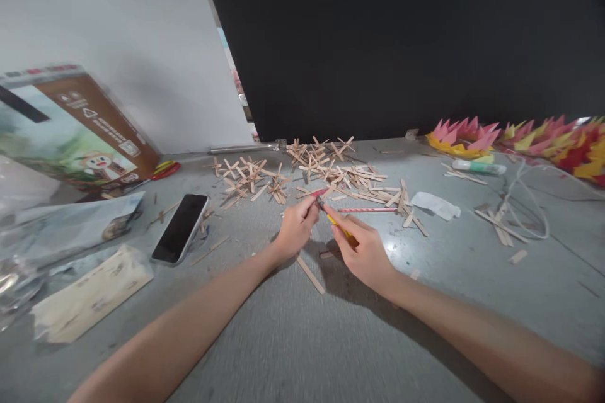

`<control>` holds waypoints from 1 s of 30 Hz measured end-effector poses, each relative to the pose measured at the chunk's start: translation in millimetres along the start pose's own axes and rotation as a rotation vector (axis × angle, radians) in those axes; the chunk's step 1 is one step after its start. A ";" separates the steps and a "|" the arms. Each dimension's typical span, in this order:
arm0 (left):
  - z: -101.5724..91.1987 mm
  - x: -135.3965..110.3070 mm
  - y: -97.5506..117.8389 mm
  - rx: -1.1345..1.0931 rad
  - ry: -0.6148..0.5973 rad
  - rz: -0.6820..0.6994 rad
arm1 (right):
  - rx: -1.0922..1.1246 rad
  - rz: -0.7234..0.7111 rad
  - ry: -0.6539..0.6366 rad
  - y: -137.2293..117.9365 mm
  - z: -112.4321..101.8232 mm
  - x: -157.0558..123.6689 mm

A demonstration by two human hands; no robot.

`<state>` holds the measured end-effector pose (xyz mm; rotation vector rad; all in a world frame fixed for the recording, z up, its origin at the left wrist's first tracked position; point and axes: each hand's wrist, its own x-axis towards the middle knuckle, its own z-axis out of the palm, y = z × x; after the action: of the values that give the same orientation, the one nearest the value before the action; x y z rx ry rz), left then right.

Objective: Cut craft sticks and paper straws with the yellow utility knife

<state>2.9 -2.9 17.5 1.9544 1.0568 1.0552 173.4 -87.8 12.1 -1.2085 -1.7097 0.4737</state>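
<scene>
My left hand (297, 227) is closed in a pinch on a thin red pencil (319, 192) just above the grey table (293, 340). My right hand (362, 245) is closed round a small yellow tool (336, 222), maybe a cutter, whose tip meets the pencil end. A second red pencil (366, 210) lies on the table right behind my hands. One loose wooden stick (311, 274) lies beneath my wrists. Heaps of wooden sticks glued into crosses (326, 170) spread across the table beyond.
A black phone (181, 227) lies at the left, with plastic bags (70, 227) and a printed box (70, 132) further left. Paper flowers (520, 138), a glue tube (477, 167), a white cable (529, 201) and a paper scrap (435, 204) sit at the right. A dark board (401, 44) stands behind.
</scene>
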 end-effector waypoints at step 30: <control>0.2 7.0 -7.0 -0.352 -0.174 -0.155 | 0.247 0.260 0.261 20.0 -15.8 33.1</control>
<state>3.1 6.4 13.9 1.6223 0.8475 0.8996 195.3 -53.2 20.4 -1.2550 -1.2409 0.6340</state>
